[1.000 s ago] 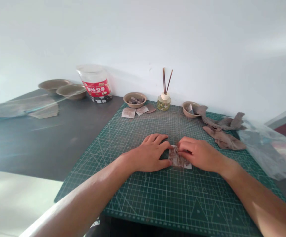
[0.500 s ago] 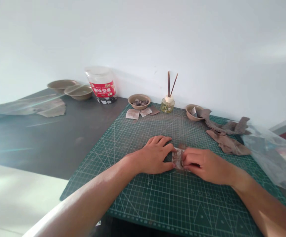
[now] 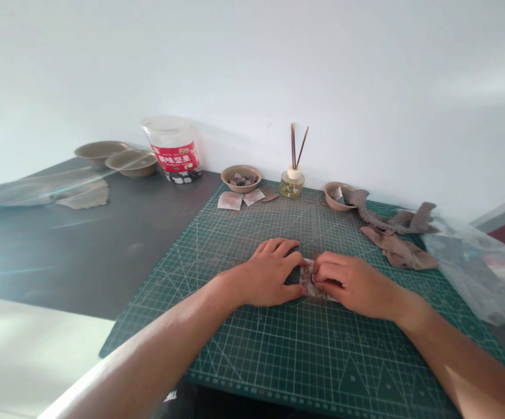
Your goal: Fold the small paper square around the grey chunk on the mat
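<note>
A small whitish piece with brown smudges (image 3: 307, 280) lies flat on the green cutting mat (image 3: 278, 349). My left hand (image 3: 272, 273) rests on the mat with its fingers spread, thumb and index fingertips touching the piece's left edge. Over the right part of the piece, my right hand (image 3: 351, 285) has its fingers pinched together; a small dark item shows at the fingertips, too hidden to make out. Brown dust surrounds the piece.
Behind stand a bowl of dark fragments (image 3: 241, 178), pale square pieces (image 3: 230, 201), a reed diffuser (image 3: 291, 183), another bowl (image 3: 338, 196) and a red-labelled tub (image 3: 174, 152). Brown cloths (image 3: 403, 251) and a plastic bag (image 3: 479, 273) lie right, two bowls (image 3: 137, 164) left.
My right hand has shifted slightly left over the piece, its fingers still pinched. My left hand holds its place at the piece's edge. The whole view has moved a little.
</note>
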Tool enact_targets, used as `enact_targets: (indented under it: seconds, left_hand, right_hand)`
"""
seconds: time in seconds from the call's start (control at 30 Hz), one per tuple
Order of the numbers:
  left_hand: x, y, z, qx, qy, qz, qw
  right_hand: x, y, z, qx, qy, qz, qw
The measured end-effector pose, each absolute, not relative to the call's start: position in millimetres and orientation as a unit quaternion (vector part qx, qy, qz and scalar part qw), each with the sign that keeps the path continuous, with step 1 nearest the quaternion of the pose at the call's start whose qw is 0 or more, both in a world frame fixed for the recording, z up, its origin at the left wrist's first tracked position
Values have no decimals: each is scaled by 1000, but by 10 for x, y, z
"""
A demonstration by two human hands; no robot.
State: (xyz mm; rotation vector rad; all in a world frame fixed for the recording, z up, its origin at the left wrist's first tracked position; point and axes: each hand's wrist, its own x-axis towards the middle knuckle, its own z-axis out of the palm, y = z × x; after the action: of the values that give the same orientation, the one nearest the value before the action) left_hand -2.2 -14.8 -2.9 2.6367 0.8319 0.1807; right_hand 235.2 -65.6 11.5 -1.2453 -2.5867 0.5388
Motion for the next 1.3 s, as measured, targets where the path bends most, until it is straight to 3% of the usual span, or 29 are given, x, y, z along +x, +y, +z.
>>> enact_targets:
  seconds: [0.37, 0.53, 0.67, 0.83, 1.03, 1.3]
  left_hand:
    - [-16, -152, -20, 935, 297, 65, 182]
    - [-20, -151, -22, 936, 292, 66, 186]
    - [-19, -147, -27, 934, 299, 66, 183]
    - [-23, -150, -19, 935, 293, 62, 189]
    - [-21, -149, -42, 933, 301, 71, 185]
    - [-14, -152, -27, 934, 297, 67, 189]
  right_hand:
    - [2474, -608, 118, -475, -861, 136, 119]
    - [2360, -652, 104, -433, -882, 160, 92]
    - [2348, -603, 87, -478, -860, 126, 123]
    - [2347, -643, 85, -452, -866, 187, 108]
    - [2388, -579, 89, -500, -842, 152, 136]
    - [2311, -625, 74, -461, -858, 183, 134]
